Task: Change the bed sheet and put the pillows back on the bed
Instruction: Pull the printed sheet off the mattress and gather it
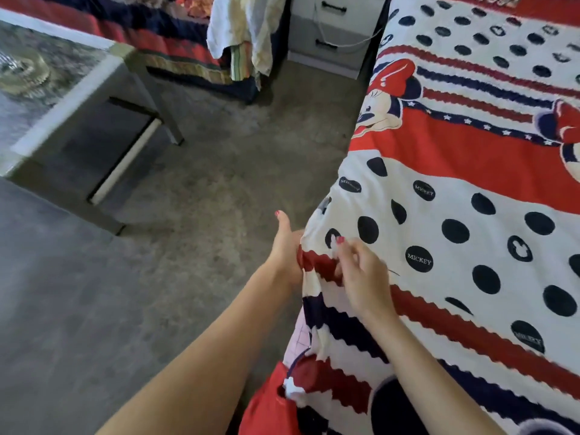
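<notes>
Red, white and navy cotton fills the right side of the view: the bed sheet [470, 189], printed with cartoon mice, dots and scalloped stripes, lies spread over the bed, its near edge draped over the bed's left side. Both hands are at that edge. The left hand [287, 246] comes in from the floor side, thumb raised, fingers curled into a bunched red fold of the sheet and gripping it. The right hand [361, 274] works from on top of the bed, its fingers [340, 246] bent down and pinching the same gathered fold just beside the left hand. Both forearms reach forward from the bottom of the view, the left one over the floor, the right one lying along the bed's edge. Grey carpet floor [219, 171] runs alongside the bed. Far off, a grey nightstand [335, 29] stands by the bed's upper corner, and a pale towel [244, 29] hangs near it.
</notes>
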